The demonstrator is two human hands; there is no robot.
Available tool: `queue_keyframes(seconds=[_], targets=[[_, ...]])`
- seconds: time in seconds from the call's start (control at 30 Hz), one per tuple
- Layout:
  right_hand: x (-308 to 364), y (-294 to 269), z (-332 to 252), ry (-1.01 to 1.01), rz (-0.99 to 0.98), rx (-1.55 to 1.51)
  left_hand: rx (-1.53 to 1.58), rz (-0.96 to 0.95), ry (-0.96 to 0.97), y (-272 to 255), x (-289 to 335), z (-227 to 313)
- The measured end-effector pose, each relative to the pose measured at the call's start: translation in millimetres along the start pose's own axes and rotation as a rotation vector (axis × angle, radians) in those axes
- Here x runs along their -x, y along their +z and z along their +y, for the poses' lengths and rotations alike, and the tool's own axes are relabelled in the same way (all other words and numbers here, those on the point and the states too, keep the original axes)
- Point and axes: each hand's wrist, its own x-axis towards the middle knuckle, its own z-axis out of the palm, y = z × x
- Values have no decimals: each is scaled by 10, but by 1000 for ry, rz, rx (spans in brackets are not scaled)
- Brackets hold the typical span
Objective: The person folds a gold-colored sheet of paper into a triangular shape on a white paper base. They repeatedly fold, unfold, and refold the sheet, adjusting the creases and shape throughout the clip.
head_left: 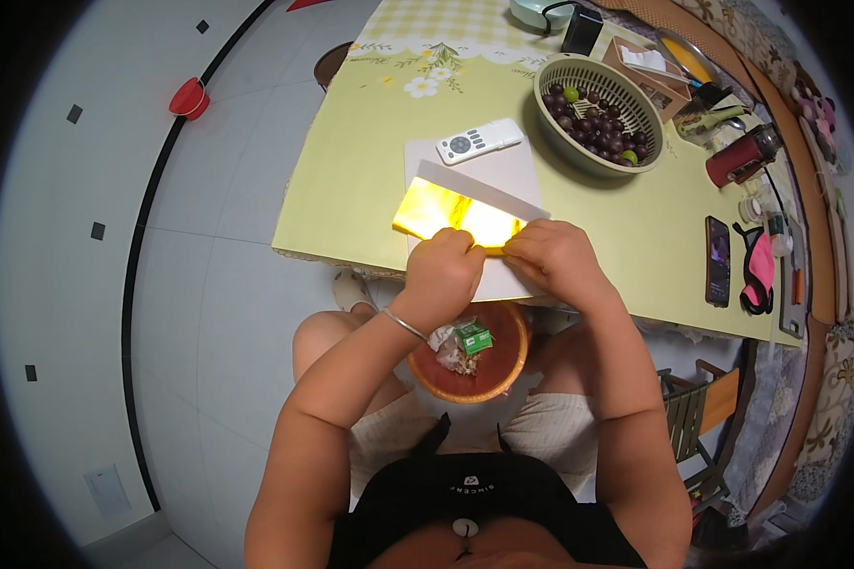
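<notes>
A shiny gold foil sheet [434, 209] lies tilted near the table's front edge, with bright glare on it. My left hand [446, 270] is closed on its near edge, fingers curled and pressed together. Beside it, my right hand [558, 258] pinches the same edge further right. A narrow yellow strip of the edge shows between the two hands, and my fingers hide the rest. Under the foil lies a pale flat sheet or board [427, 156]. On its far end rests a white remote control [480, 141] with grey buttons.
A plastic colander [650, 123] of dark grapes stands beyond my right hand. Further right on the table [351, 161] are a phone [718, 261], a pink-black eye mask [758, 270] and a dark red flask [742, 156]. Between my knees stands a round reddish bin [427, 375] holding rubbish.
</notes>
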Motion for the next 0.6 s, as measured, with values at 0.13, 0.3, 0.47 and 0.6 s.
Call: queue_keyframes(seconds=[0.13,0.3,0.47,0.6], targets=[[29,-2,54,216,70,-219,170,48,-174,-3,25,-19],[-78,110,182,335,97,-262,223,70,-279,40,-34,6],[-112,206,68,408,240,-155,223,77,-328,87,-85,-18],[-37,184,-97,109,218,175,250,71,-349,112,-86,-59]])
